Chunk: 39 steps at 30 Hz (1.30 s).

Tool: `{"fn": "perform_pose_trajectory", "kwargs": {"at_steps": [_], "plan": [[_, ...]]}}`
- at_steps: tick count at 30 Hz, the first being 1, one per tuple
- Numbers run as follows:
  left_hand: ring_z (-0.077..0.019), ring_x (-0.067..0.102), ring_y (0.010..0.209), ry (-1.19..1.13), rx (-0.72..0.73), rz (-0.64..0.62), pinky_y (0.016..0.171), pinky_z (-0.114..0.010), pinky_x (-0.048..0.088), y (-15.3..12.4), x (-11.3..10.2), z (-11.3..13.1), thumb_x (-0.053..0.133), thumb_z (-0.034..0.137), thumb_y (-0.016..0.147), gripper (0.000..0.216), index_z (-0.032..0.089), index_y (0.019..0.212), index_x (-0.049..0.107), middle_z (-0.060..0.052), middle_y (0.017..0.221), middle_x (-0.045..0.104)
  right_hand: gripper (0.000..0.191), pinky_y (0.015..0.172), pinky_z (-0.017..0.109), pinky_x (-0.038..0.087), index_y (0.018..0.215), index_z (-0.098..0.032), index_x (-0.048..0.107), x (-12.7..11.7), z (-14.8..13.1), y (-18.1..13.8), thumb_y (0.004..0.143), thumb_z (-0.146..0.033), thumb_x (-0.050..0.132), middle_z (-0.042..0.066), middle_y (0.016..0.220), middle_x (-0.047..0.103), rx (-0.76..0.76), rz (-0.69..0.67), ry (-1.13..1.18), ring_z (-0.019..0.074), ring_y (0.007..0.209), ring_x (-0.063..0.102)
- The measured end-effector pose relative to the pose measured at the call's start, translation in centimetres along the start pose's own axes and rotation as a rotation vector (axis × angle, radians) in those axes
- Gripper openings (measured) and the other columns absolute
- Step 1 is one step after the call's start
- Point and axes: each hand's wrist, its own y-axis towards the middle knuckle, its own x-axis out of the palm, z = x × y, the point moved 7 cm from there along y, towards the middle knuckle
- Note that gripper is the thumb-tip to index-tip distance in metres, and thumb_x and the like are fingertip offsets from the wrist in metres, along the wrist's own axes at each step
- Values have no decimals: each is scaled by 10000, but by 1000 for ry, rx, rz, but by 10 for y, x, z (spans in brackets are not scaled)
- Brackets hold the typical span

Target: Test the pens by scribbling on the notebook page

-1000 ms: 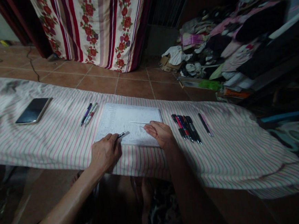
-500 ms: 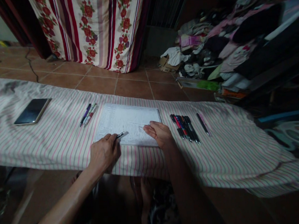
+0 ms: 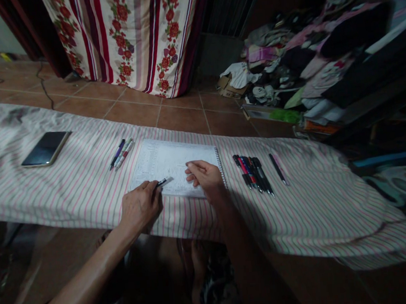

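Note:
A spiral notebook (image 3: 170, 153) with faint marks on its page lies on the striped cloth. My left hand (image 3: 141, 204) rests at its lower left corner, closed on a pen (image 3: 163, 181) with a dark barrel and a pale end that points right over the page. Above the right half of the notebook is my right hand (image 3: 206, 175), its fingers curled in toward the thumb. Whatever sits between those fingertips, if anything, is too small to make out. Several pens (image 3: 252, 174) lie side by side to the right of this hand.
A phone (image 3: 46, 149) lies at the left of the cloth (image 3: 85, 180), with more pens (image 3: 121, 153) between it and the notebook. Farther right are a black pen (image 3: 277, 167) and a pink one beside it. Beyond the table hang a floral curtain (image 3: 141, 39) and piled clothes (image 3: 287, 65).
My right hand has shifted left over the page, and its fingers have curled in from a flatter pose. My left hand keeps its place with the pen.

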Motion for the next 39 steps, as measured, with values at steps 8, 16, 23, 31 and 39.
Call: {"fn": "perform_pose_trajectory", "kwargs": {"at_steps": [8,16,23,31,39], "plan": [[-201,634,725,14,32,18,522,-281,329,-1,-3,1,308,352,903,345,206,1066,575,-47,890,660,256,457,172,416,899,-185,627,42,11,-10,664,-285,634,0,696,653,49,-302,-144,112,619,620],[-191,625,707,-75,77,152,535,-281,345,-2,-10,-6,348,408,897,411,205,1204,531,-43,914,676,184,485,207,442,755,-158,631,43,6,-8,632,-292,656,-7,569,624,22,-265,-18,109,545,592],[-164,582,676,-601,-115,333,631,-284,409,4,-17,-36,481,399,821,352,168,1036,637,-70,900,660,257,536,233,495,754,-140,636,20,15,1,587,-314,725,12,600,650,88,-42,156,117,573,613],[-88,510,507,-1727,-399,239,512,-216,385,10,10,-41,720,342,629,371,100,903,657,-12,599,633,261,600,270,544,750,-134,628,23,22,2,594,-306,749,38,644,679,157,-17,239,134,606,642],[-96,592,613,-1897,-387,299,555,-188,441,12,3,-39,765,308,609,312,105,832,684,-41,691,674,183,611,250,547,724,-133,627,39,24,-8,652,-278,710,35,655,679,205,-98,239,120,610,643]]}}
